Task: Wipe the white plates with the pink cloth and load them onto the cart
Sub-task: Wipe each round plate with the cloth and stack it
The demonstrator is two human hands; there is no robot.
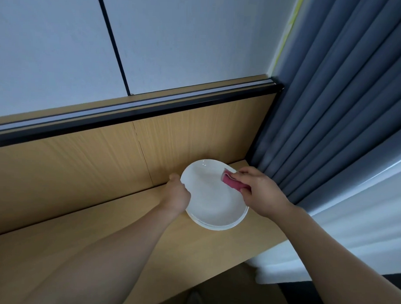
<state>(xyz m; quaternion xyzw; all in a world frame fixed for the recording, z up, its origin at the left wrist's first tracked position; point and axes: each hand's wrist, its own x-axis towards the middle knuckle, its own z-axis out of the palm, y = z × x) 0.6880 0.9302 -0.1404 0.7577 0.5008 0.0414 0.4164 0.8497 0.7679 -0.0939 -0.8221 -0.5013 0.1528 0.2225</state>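
Observation:
A white plate (210,193) is tilted up on top of a small stack of white plates (217,225) at the right end of a wooden desk. My left hand (176,193) grips the top plate's left rim. My right hand (259,191) holds a folded pink cloth (231,182) and presses it against the plate's upper right part. The cart is out of view.
The wooden desk (146,245) runs along a wood-panelled back wall (103,159) topped by a black rail. Grey curtains (332,111) hang close on the right, with a white curtain (356,225) below them. The desk's front edge is near my forearms.

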